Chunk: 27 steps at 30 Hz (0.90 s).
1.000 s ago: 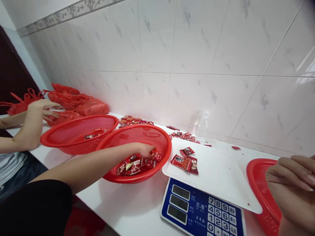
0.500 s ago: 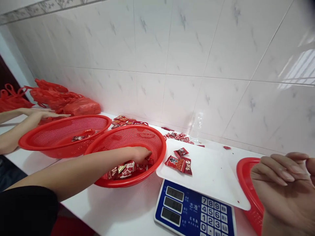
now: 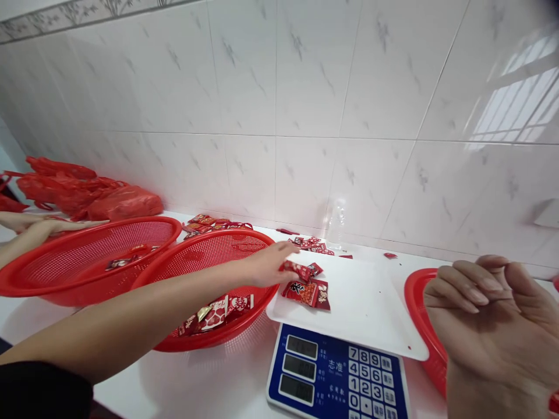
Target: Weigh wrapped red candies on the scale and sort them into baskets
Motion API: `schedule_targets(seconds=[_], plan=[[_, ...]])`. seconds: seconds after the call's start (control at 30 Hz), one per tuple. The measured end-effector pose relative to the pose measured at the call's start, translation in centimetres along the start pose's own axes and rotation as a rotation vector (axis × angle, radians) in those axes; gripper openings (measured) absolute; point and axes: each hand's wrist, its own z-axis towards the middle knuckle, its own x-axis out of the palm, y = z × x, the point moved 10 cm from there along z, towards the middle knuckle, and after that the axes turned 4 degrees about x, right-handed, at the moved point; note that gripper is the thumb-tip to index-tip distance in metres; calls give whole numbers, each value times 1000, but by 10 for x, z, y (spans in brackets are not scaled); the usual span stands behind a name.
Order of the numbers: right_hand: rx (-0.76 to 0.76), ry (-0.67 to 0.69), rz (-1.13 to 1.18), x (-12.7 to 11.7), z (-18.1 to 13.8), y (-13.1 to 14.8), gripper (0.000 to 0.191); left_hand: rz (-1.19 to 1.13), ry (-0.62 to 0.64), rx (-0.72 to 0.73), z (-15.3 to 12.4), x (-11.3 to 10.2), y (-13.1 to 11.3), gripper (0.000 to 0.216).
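My left hand (image 3: 269,265) reaches over the rim of the middle red basket (image 3: 196,241), closed on a small red snack packet (image 3: 297,269). That packet is just above the left end of the white scale pan (image 3: 358,291). Under and beside it, a few red and brown snack packets (image 3: 308,293) lie on the pan. More packets (image 3: 216,312) are at the bottom of the middle basket, one with a gold patch. My right hand (image 3: 489,308) is raised at the right, palm up, fingers loosely curled, with nothing seen in it. Behind it is another red basket (image 3: 421,299).
A blue keypad scale (image 3: 336,372) carries the pan. Another person's hands (image 3: 48,227) are beside the left red basket (image 3: 87,285). Red plastic bags (image 3: 122,201) lie along the wall. Loose packets (image 3: 213,224) and a clear plastic bottle (image 3: 336,224) are behind the baskets.
My left hand has come up out of the middle basket with a red packet and moved right to the scale pan. The view has shifted right; my right hand stays raised.
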Motion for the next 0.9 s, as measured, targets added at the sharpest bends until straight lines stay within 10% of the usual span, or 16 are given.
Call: schedule_targets(seconds=[0.33, 0.9], plan=[[7, 24, 38, 5, -5, 0, 8, -38, 368, 86, 29, 82, -53, 100], [55, 142, 47, 14, -4, -7, 4, -39, 239, 186, 59, 80, -79, 92]])
